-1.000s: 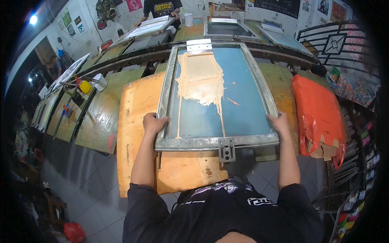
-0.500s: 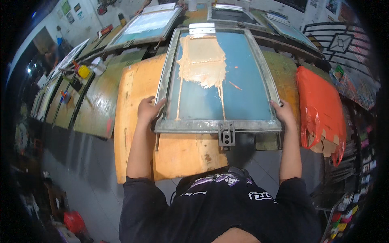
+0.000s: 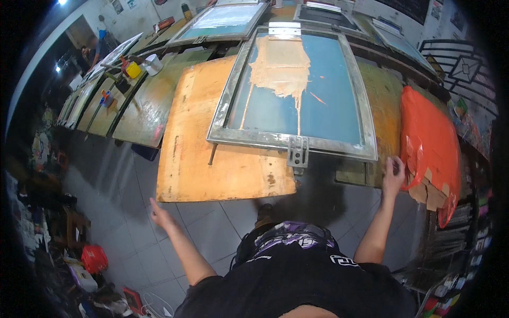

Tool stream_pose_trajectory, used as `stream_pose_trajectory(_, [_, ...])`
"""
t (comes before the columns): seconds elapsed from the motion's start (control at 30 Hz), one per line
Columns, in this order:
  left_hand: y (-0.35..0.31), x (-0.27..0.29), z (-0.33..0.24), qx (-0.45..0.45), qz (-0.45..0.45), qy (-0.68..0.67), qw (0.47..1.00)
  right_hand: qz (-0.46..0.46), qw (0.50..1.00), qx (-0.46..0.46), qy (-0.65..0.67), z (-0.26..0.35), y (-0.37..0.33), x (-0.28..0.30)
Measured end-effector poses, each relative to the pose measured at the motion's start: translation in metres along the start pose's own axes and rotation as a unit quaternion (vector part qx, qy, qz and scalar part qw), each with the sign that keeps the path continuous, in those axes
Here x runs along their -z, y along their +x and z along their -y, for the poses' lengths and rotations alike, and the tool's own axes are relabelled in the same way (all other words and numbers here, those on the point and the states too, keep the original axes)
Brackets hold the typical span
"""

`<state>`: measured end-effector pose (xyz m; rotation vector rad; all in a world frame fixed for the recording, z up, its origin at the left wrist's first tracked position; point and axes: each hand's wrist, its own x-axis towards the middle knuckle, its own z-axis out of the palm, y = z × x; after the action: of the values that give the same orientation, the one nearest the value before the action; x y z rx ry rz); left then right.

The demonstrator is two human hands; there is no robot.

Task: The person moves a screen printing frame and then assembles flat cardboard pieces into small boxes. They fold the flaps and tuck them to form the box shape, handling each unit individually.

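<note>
A silk-screen printing frame with grey metal bars and blue mesh rests on the bench ahead of me. Thick cream ink covers the mesh's upper middle, with two drips running toward the front bar. A perforated metal bracket is fixed to that bar. Under the frame's left side juts an orange-yellow board. My left hand is empty, fingers outstretched, just below the board's front left corner. Off the frame's front right corner, my right hand hovers beside a red plastic bag, empty with fingers loosely apart.
More screen frames line the far side. A white cup and a yellow bottle stand on the left boards. The red bag holds cardboard. Grey floor tiles lie below; a metal grille is at far right.
Both hands have let go of the frame's sides. The left has dropped down and left, the right slightly down and right. My view has shifted too.
</note>
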<state>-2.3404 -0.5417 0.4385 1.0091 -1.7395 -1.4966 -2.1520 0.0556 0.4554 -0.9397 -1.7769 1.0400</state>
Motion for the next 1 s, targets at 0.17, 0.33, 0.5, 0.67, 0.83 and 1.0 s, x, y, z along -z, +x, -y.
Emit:
stream_pose_trajectory(0.17, [-0.067, -0.087, -0.060, -0.270, 0.250, -0.023, 0.930, 0.192, 0.975, -0.062, -0.090, 0.004, 0.075, -0.024])
stream_pose_trajectory(0.33, [-0.101, -0.225, -0.099, -0.344, 0.406, 0.340, 0.775, 0.300, 0.937, -0.135, -0.113, 0.039, 0.109, -0.093])
stream_pose_trajectory(0.5, [-0.077, -0.276, -0.111, -0.291, 0.477, 0.363, 0.745, 0.216, 0.968, -0.070, -0.110, 0.033, 0.109, -0.115])
stream_pose_trajectory(0.67, [-0.076, -0.263, -0.108, -0.269, 0.530, 0.223, 0.773, 0.172, 0.972, -0.065, -0.145, 0.064, 0.101, -0.097])
stream_pose_trajectory(0.83, [-0.088, -0.265, -0.115, -0.295, 0.527, 0.206, 0.770, 0.157, 0.979, -0.060, -0.112, 0.056, 0.092, -0.086])
stream_pose_trajectory(1.0, [-0.074, -0.286, -0.104, -0.326, 0.539, 0.196, 0.751, 0.131, 0.987, -0.066, -0.060, 0.046, 0.066, -0.097])
